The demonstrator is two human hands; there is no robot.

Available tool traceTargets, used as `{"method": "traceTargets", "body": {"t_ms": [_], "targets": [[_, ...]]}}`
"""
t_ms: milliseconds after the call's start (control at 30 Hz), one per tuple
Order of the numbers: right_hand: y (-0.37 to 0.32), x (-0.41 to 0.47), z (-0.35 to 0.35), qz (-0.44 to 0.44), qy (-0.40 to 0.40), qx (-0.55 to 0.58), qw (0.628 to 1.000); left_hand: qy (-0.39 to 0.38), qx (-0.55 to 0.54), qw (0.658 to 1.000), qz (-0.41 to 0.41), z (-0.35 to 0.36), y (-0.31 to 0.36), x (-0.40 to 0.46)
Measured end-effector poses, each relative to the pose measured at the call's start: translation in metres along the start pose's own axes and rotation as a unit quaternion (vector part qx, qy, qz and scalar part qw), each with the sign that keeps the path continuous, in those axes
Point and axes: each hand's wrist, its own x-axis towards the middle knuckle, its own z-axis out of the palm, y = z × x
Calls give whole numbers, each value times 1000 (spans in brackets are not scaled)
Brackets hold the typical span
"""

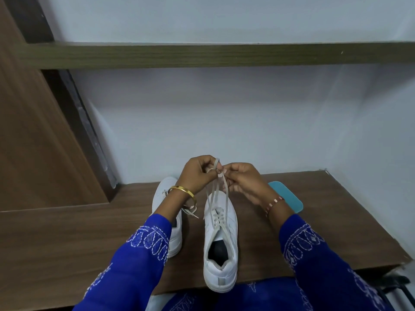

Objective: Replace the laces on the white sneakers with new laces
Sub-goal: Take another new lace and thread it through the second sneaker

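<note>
Together, left hand (197,173) and right hand (243,179) pinch lace (219,189) above sneaker (221,248).

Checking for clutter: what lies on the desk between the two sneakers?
In the head view, a loose lace end from the left sneaker lies there; otherwise bare desk up to the right sneaker.

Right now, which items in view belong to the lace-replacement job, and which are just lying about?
In use:
- white sneaker nearer the person
- its pale flat lace, pinched by left hand and right hand
- second white sneaker, beside it

Lying about:
- flat teal object on brown wooden tabletop
</note>
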Motion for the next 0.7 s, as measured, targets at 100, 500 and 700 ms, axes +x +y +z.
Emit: {"method": "traceTargets", "body": {"t_ms": [100, 500, 700], "targets": [[2, 1, 1, 28, -25, 7, 999, 38, 68, 996, 49, 2, -2, -1], [-2, 3, 0, -80, 90, 33, 992, 100, -297, 944, -103, 8, -4, -5], [4, 4, 3, -55, -10, 415, 908, 97, -498, 849, -150, 14, -2, -5]]}}
